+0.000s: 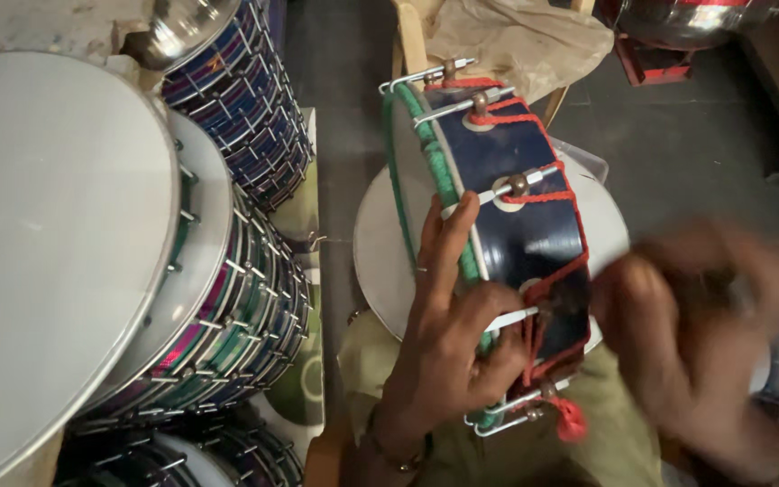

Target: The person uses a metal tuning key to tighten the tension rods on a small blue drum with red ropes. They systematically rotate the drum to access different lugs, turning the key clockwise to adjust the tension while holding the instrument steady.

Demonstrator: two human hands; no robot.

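Drum is held on edge over the lap, its long axis running away from the body; left hand is clamped on the near rim, while right hand, blurred, is closed at the red cord.

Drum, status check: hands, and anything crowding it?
Left hand grips the drum at its green rim. Right hand blurred beside the red cord; grip unclear. Stacked drums close at left.
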